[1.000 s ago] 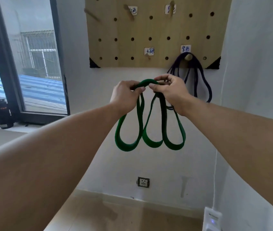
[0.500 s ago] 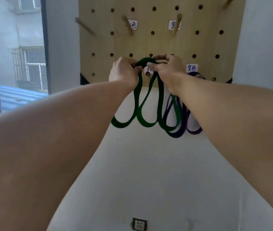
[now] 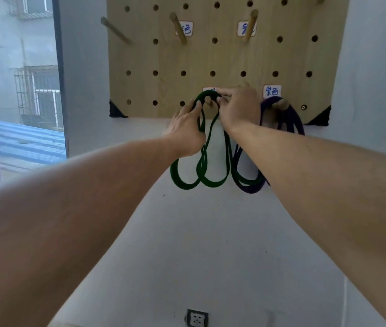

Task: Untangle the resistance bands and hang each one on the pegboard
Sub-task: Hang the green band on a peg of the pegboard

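A wooden pegboard (image 3: 225,55) hangs on the white wall. The green band (image 3: 185,182), folded into several loops, drapes over a low peg (image 3: 208,102) near the board's bottom edge. My left hand (image 3: 187,128) pinches the left side of its top. My right hand (image 3: 239,107) pinches the right side, just past the peg. A purple band (image 3: 288,116) hangs from the neighbouring peg (image 3: 284,105) on the right, its lower loops partly behind my right forearm.
Three bare wooden pegs (image 3: 178,27) stick out of the board's upper rows, with handwritten labels (image 3: 272,90) beside some. A window (image 3: 22,86) is at the left. A wall socket (image 3: 196,318) sits low on the wall.
Both hands have carried the green band up and forward to the board. Its top now lies over the low peg, with the loops hanging against the wall.
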The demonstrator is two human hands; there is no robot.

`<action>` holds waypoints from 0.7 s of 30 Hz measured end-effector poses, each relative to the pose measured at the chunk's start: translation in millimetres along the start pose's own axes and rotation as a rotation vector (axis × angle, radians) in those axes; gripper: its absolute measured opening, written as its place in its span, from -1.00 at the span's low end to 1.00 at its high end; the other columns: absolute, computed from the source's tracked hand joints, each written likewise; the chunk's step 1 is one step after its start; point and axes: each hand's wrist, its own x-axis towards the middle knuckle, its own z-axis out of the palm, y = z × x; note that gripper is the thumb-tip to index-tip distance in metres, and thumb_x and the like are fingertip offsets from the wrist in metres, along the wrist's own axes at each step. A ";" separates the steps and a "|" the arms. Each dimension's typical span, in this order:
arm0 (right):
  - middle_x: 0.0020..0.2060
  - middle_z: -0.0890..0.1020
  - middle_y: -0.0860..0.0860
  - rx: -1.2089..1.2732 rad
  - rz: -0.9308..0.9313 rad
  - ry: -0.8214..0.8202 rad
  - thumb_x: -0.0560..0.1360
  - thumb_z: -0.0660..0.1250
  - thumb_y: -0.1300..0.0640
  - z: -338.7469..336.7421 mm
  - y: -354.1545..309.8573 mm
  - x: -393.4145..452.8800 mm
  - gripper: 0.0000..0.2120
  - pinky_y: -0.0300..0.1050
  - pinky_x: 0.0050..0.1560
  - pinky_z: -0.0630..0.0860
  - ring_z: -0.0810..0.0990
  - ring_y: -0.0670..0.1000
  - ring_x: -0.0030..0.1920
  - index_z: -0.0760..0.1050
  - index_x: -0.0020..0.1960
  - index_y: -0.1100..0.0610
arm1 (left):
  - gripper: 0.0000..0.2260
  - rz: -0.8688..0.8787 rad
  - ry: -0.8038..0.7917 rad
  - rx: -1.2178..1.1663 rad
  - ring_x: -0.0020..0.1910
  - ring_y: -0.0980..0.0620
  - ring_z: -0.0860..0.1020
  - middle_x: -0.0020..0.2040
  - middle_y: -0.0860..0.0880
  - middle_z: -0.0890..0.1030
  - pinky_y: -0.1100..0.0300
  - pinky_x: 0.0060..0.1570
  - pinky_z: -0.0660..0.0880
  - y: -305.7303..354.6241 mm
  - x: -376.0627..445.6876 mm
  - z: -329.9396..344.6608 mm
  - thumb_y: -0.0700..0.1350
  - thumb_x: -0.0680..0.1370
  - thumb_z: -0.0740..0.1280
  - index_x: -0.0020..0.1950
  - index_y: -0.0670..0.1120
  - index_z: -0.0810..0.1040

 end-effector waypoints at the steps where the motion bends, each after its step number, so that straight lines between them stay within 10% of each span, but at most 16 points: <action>1: 0.25 0.66 0.05 -0.047 -0.061 -0.012 0.65 0.29 0.21 -0.4 0.2 -2.2 -0.68 -0.19 0.18 0.45 0.59 0.06 0.27 0.62 0.35 0.02 | -0.23 0.000 -0.014 0.034 0.64 -0.12 -0.08 0.67 -0.03 -0.11 -0.04 0.58 -0.01 1.0 0.7 -0.1 -0.15 0.57 0.30 0.67 -0.06 -0.08; 21: 0.31 0.58 0.09 -0.442 -0.149 -0.192 0.71 0.07 0.21 -1.3 -12.5 -9.1 -0.67 -0.02 0.13 0.49 0.56 0.12 0.28 0.49 0.38 0.12 | -0.13 -0.014 -0.216 0.341 0.63 -0.13 -0.23 0.67 -0.03 -0.20 -0.27 0.56 -0.13 10.6 10.8 -4.9 -0.07 0.52 0.33 0.67 -0.04 -0.15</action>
